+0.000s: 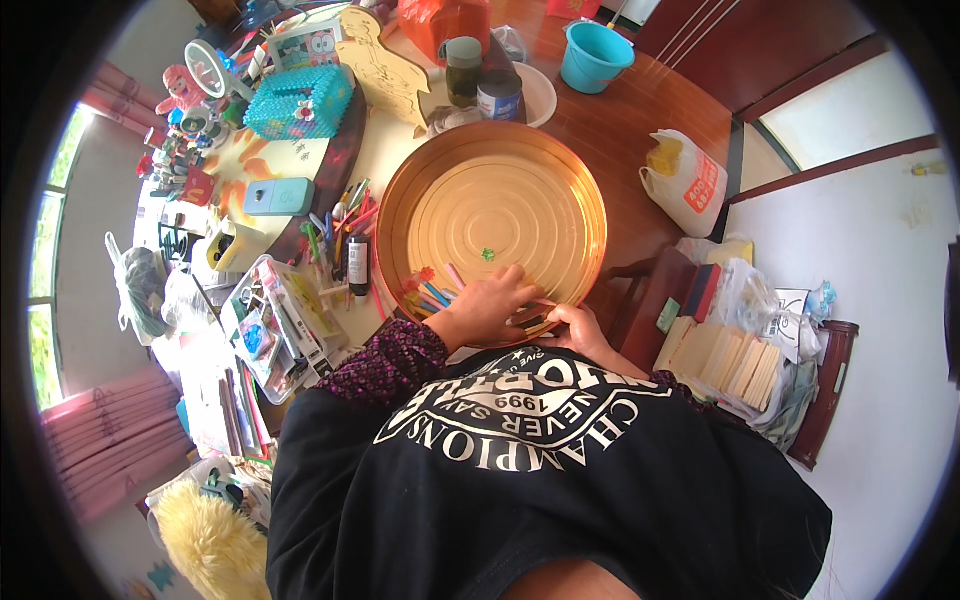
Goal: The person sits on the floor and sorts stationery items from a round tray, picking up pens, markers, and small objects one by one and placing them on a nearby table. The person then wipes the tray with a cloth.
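A large round gold-coloured metal tin [491, 202] lies in front of my body, its near rim close to my shirt. Inside its near side, my left hand [491, 304] reaches down among several pens [435, 294] with coloured toppers; its fingertips are partly hidden, so its hold cannot be told. My right hand [581, 330] is at the near right rim, thumb and finger together by the end of a thin pinkish stick; whether it grips the stick or the rim is unclear. A small green piece [487, 255] lies on the tin's floor beyond my left hand.
Left of the tin are loose pens and a dark bottle [358, 265]. Beyond it stand a lidded jar [463, 71], a can [499, 95] and a turquoise bucket [596, 56]. A white plastic bag [686, 184] is at the right, above a box of books or cards [724, 360].
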Available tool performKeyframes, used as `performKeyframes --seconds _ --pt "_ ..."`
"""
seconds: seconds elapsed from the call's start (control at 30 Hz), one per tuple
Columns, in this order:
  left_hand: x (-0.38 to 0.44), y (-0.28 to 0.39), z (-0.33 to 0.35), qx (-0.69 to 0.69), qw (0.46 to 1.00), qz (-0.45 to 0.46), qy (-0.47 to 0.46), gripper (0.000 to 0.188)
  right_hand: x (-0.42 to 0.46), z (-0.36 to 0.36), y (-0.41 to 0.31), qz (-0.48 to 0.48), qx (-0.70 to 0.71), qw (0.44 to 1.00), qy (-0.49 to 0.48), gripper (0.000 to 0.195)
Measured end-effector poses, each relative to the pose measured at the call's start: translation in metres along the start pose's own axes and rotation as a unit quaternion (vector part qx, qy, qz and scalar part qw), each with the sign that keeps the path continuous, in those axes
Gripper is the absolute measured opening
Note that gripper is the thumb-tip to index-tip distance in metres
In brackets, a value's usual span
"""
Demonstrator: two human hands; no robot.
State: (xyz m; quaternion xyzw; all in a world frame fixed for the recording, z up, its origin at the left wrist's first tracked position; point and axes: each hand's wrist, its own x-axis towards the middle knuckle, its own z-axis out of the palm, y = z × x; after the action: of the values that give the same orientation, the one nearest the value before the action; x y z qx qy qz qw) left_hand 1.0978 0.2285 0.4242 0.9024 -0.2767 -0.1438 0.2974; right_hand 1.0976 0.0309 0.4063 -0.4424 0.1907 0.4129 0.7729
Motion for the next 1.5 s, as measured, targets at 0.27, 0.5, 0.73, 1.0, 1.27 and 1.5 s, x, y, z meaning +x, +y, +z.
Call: performKeyframes --seconds 0.27,0.5,0.73,1.0,1.27,1.5 --pt "0.006 -0.01 0.022 0.045 0.997 -0.038 0.054 0.035 0.004 -0.005 0.004 -0.008 -0.029 0.999 0.039 0.043" --pt "0.0 -0.021 -0.016 -0.151 0.927 -0.113 0.325 0.02 0.005 -0.016 0.009 0.001 0.028 1.0 0.007 0.041" --pt "-0.065 -0.09 -0.088 0.032 0.809 -0.363 0.461 0.02 0.008 -0.019 0.012 -0.003 0.049 0.999 0.001 0.044" --pt "-0.099 -0.14 -0.055 0.091 0.714 -0.561 0.408 0.039 0.002 0.0 0.008 0.004 0.052 0.999 -0.005 0.046" --pt "-0.091 -0.102 -0.075 0.161 0.715 -0.488 0.474 0.039 -0.004 0.003 0.004 -0.008 0.042 0.999 0.003 0.039" --pt "-0.044 -0.075 -0.022 0.179 0.892 -0.353 0.216 0.054 -0.001 0.005 0.009 -0.011 0.026 0.999 -0.015 0.041"
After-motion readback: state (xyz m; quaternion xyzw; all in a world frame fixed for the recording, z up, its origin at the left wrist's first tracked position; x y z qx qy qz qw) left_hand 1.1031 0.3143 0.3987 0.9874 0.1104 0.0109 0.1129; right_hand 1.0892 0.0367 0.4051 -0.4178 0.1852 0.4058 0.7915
